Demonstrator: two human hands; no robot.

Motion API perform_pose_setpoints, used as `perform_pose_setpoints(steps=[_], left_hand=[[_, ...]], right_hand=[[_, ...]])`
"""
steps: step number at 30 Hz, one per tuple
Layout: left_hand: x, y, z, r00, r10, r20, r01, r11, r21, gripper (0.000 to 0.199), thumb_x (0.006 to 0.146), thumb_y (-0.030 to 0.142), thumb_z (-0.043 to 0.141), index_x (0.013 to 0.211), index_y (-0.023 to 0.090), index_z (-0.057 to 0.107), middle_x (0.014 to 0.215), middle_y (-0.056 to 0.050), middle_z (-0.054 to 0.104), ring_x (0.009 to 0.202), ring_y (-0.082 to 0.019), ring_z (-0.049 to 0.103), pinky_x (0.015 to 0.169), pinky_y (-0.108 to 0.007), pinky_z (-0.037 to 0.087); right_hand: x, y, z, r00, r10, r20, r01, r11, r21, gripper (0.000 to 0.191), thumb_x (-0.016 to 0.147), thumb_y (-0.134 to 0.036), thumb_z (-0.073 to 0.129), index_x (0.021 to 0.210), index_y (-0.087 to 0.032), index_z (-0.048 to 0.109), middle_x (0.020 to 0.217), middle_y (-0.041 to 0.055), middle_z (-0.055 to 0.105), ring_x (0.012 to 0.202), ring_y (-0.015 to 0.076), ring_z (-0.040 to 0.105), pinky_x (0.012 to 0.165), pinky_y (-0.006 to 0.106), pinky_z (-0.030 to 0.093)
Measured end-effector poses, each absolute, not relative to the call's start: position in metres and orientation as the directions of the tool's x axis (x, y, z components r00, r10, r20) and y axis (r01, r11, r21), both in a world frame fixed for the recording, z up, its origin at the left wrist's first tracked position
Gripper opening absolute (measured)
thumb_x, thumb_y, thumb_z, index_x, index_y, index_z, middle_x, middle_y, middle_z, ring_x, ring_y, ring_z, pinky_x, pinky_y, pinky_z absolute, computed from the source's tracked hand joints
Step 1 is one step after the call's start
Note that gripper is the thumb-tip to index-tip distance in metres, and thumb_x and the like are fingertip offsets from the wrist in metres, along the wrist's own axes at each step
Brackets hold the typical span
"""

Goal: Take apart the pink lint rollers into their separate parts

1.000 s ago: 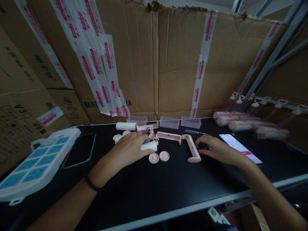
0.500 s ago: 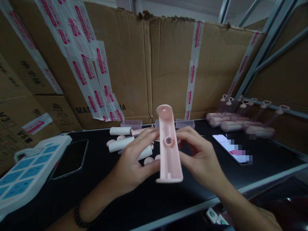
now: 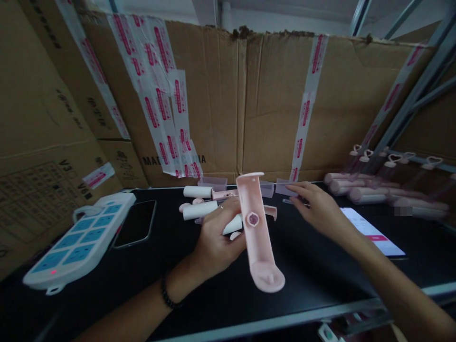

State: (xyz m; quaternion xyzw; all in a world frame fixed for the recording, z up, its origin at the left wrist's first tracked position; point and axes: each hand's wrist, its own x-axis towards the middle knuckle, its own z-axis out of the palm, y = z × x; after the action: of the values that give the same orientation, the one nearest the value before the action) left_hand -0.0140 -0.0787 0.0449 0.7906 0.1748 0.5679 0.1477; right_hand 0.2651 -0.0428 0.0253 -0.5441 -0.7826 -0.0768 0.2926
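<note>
At far left, a white power strip [image 3: 80, 237] and a dark phone [image 3: 137, 225] sit beyond the loose parts, presumably so the middle stays free for handling. Next, white rolls [image 3: 200, 210] lie in a loose cluster with pink discs [image 3: 184, 207], close to the left hand, likely for easy reach. The left hand [image 3: 221, 235] grasps a pink roller bracket [image 3: 261, 247] at its left edge, thumb in front, other fingertips hidden behind. Bracket is raised over mid-table, tilted, its hollow side towards the wearer; this seems to keep the central hole visible and the right edge unobstructed. A second bracket [image 3: 270, 212] shows partly behind it. The right hand [image 3: 317, 204] is out by a translucent tray [image 3: 285, 186], thumb and fingers spread, nothing seen in its grasp. A clear-handled tool [image 3: 287, 201], perhaps a screwdriver, lies just under the fingers; contact cannot be told. Further right, a lit phone [image 3: 372, 232], then pink rollers [image 3: 368, 195] with heart-shaped loops, laid together at the back. Surface: matte black tabletop [image 3: 221, 304], pale metal edging. Room: taped cardboard panel [image 3: 274, 109] behind, grey metal shelving [image 3: 402, 118] at right; light dim.
</note>
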Motion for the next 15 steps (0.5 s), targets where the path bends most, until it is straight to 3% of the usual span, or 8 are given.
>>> perform_pose_setpoints(steps=[3,8,13,15], left_hand=[[-0.015,-0.081,0.044,0.326,0.444,0.835,0.124,-0.896,0.427,0.024,0.092,0.02,0.067,0.116,0.018,0.069,0.104,-0.008,0.077,0.093,-0.021,0.072,0.087,-0.034,0.059],[-0.015,-0.083,0.041,0.365,0.462,0.808,0.098,-0.883,0.46,0.022,0.096,0.022,0.06,0.116,0.018,0.064,0.102,-0.007,0.074,0.086,-0.02,0.069,0.082,-0.033,0.056],[-0.018,-0.082,0.036,0.371,0.551,0.747,0.079,-0.821,0.566,0.019,0.099,0.029,0.055,0.112,0.017,0.06,0.098,-0.01,0.07,0.088,-0.023,0.067,0.08,-0.036,0.053],[-0.021,-0.082,0.035,0.396,0.555,0.732,0.04,-0.807,0.59,0.026,0.1,0.035,0.055,0.118,0.018,0.06,0.105,-0.011,0.069,0.094,-0.025,0.066,0.084,-0.038,0.052]], right_hand=[[0.297,0.001,0.003,-0.255,0.858,0.446,0.931,0.342,-0.126,0.03,0.097,-0.017,0.053,0.117,-0.01,0.074,0.122,0.0211,0.07,0.114,0.0342,0.067,0.105,0.049,0.05],[0.303,0.024,-0.024,-0.315,0.886,0.339,0.931,0.357,-0.068,0.022,0.095,-0.02,0.059,0.107,-0.014,0.076,0.112,0.0166,0.074,0.105,0.0278,0.071,0.098,0.038,0.053],[0.299,0.023,-0.024,-0.289,0.876,0.385,0.93,0.353,-0.104,0.012,0.095,-0.021,0.058,0.092,-0.017,0.069,0.098,0.0138,0.074,0.096,0.0287,0.071,0.089,0.037,0.053],[0.298,0.015,-0.011,-0.233,0.861,0.452,0.933,0.329,-0.146,0.012,0.098,-0.026,0.054,0.097,-0.018,0.063,0.098,0.0142,0.074,0.092,0.0297,0.072,0.082,0.038,0.054]])
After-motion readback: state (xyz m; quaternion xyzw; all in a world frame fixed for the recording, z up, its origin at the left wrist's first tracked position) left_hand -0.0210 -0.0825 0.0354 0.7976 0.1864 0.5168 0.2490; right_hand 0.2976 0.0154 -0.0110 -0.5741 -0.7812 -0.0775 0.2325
